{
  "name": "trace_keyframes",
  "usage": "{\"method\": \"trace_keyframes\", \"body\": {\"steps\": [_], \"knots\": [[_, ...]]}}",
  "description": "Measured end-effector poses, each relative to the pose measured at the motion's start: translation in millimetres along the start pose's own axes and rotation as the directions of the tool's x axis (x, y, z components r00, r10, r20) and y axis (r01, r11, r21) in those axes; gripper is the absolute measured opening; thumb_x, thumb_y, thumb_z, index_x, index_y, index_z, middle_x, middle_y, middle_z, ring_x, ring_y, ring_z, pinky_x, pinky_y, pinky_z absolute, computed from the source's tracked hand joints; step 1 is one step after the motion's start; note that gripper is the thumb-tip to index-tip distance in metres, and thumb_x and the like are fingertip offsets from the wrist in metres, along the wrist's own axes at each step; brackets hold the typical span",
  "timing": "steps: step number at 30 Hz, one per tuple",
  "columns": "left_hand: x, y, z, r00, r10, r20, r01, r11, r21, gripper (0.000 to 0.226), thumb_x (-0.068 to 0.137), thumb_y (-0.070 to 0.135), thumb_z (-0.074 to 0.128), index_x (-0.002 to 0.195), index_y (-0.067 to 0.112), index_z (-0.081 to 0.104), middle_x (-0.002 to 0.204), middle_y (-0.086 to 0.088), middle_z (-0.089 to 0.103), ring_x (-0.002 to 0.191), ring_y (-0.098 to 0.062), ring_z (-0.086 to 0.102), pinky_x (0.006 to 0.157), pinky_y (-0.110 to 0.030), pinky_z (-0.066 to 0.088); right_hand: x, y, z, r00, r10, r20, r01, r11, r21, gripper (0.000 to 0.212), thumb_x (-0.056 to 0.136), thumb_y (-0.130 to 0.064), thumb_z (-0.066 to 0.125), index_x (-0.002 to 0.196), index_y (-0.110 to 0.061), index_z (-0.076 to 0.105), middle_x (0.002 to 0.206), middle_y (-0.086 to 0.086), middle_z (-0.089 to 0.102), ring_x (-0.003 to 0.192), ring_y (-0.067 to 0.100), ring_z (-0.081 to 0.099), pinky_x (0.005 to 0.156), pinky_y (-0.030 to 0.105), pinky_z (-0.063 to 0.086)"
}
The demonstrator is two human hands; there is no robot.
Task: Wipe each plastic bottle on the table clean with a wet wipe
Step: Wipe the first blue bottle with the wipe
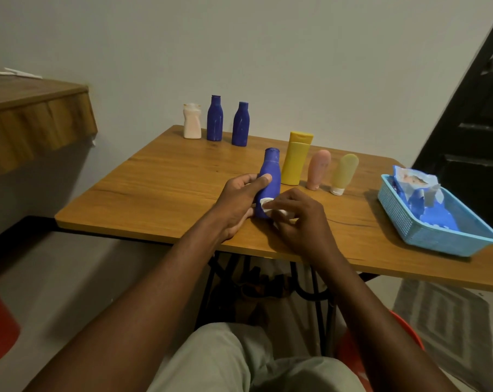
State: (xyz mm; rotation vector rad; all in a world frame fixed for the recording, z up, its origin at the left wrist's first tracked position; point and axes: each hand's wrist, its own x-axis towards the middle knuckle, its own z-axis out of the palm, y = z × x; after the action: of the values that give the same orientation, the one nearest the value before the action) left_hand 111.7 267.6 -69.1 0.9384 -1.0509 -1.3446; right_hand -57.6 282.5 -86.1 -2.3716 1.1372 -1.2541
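1. Near the wooden table's (154, 179) front edge, left hand (236, 202) gripped a blue plastic bottle (271, 175); right hand (299, 219) pinched a white wet wipe (266, 203) against its base.
2. Right of it stood one yellow plastic bottle (296, 161), pink tube (318, 169), pale-yellow tube (344, 174), blue mesh basket (409, 224).
3. Far: two dark-blue bottles (214, 118), one white bottle (192, 123).

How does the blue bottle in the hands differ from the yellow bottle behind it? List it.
The blue bottle narrows to a slim neck; the yellow bottle is straight-sided under a broad cap. The left hand grips the blue bottle while the right hand holds a white wipe against it; the yellow bottle stands untouched. Both sit top-up on the table.
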Motion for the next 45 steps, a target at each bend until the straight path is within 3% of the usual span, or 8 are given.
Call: {"method": "trace_keyframes", "body": {"steps": [3, 10, 14, 17, 27, 32, 38, 45], "knots": [[-1.2, 2.0, 1.1, 1.0, -0.021, 0.001, 0.021, 0.999, -0.039, 0.031, 0.101, 0.025, 0.067, 0.127, 0.008, 0.066, 0.116, -0.017, 0.074, 0.095, -0.024, 0.071, 0.085, -0.045, 0.062, 0.6, -0.1, 0.7, 1.0, -0.018, 0.026, 0.019, 0.999, -0.033, 0.026, 0.089, -0.008, 0.076, 0.112, -0.019, 0.078, 0.109, -0.003, 0.065, 0.098, 0.014, 0.064, 0.08, 0.038, 0.059], [-4.7, 4.4, 1.9, 0.997, -0.049, 0.052, 0.051, 0.997, -0.05, 0.036, 0.096, 0.022, 0.074, 0.128, 0.014, 0.06, 0.129, -0.015, 0.069, 0.114, -0.028, 0.07, 0.09, -0.048, 0.062, 11.5, 5.1, -4.2, 0.945, 0.212, -0.248, -0.16, 0.964, 0.214, 0.018, 0.097, -0.016, 0.069, 0.113, -0.015, 0.077, 0.105, -0.004, 0.074, 0.099, 0.009, 0.067, 0.087, 0.044, 0.058], [-5.5, 4.5, 0.4, 0.996, -0.046, 0.07, 0.053, 0.994, -0.096, 0.038, 0.097, 0.023, 0.072, 0.131, 0.014, 0.058, 0.129, -0.014, 0.071, 0.117, -0.029, 0.07, 0.089, -0.046, 0.062, 6.0, -3.3, -2.8, 0.979, 0.031, -0.202, -0.007, 0.993, 0.116, 0.022, 0.097, -0.011, 0.068, 0.117, -0.015, 0.076, 0.111, -0.001, 0.07, 0.102, 0.011, 0.064, 0.08, 0.033, 0.057], [-5.3, 4.7, -0.3, 0.996, -0.051, 0.069, 0.059, 0.992, -0.113, 0.042, 0.097, 0.026, 0.071, 0.134, 0.015, 0.056, 0.129, -0.014, 0.071, 0.119, -0.03, 0.069, 0.095, -0.051, 0.06, 4.6, -5.8, -1.4, 0.991, -0.046, -0.124, 0.051, 0.998, 0.035, 0.029, 0.092, -0.005, 0.069, 0.119, -0.013, 0.074, 0.118, 0.002, 0.066, 0.109, 0.011, 0.061, 0.086, 0.03, 0.056], [-5.8, 4.2, 0.8, 0.99, -0.053, 0.129, 0.062, 0.996, -0.064, 0.046, 0.096, 0.024, 0.073, 0.137, 0.015, 0.053, 0.131, -0.018, 0.069, 0.123, -0.034, 0.067, 0.099, -0.052, 0.058, 29.2, -13.4, 3.0, 0.934, 0.113, -0.339, -0.059, 0.984, 0.167, 0.032, 0.1, -0.006, 0.059, 0.131, -0.013, 0.069, 0.132, 0.0, 0.068, 0.12, 0.006, 0.062, 0.097, 0.031, 0.057], [-4.9, 2.9, -1.3, 0.99, -0.035, 0.138, 0.052, 0.992, -0.117, 0.039, 0.096, 0.021, 0.072, 0.131, 0.016, 0.056, 0.128, -0.017, 0.071, 0.119, -0.032, 0.07, 0.093, -0.046, 0.06, 17.1, -21.4, 9.9, 0.966, 0.058, -0.252, -0.035, 0.995, 0.096, 0.049, 0.099, 0.0, 0.052, 0.145, -0.017, 0.058, 0.149, 0.002, 0.057, 0.139, 0.008, 0.05, 0.113, 0.031, 0.046], [-2.1, 0.5, 1.2, 0.99, -0.012, 0.137, 0.031, 0.99, -0.139, 0.04, 0.099, 0.018, 0.067, 0.137, 0.015, 0.055, 0.134, -0.015, 0.068, 0.122, -0.029, 0.068, 0.101, -0.049, 0.057, 4.4, -17.2, -2.2, 0.976, 0.045, -0.213, -0.05, 0.999, -0.015, 0.049, 0.095, -0.003, 0.057, 0.143, -0.014, 0.059, 0.144, 0.006, 0.061, 0.134, 0.016, 0.056, 0.109, 0.042, 0.051], [-2.1, 0.0, 2.2, 0.988, -0.015, 0.151, 0.036, 0.99, -0.135, 0.036, 0.103, 0.018, 0.062, 0.138, 0.012, 0.057, 0.133, -0.016, 0.069, 0.128, -0.032, 0.064, 0.108, -0.049, 0.052, 19.4, -24.5, 6.3, 0.99, 0.059, -0.131, -0.07, 0.994, -0.079, 0.065, 0.097, -0.01, 0.042, 0.161, -0.012, 0.029, 0.169, 0.005, 0.024, 0.155, 0.015, 0.023, 0.122, 0.031, 0.029]]}}
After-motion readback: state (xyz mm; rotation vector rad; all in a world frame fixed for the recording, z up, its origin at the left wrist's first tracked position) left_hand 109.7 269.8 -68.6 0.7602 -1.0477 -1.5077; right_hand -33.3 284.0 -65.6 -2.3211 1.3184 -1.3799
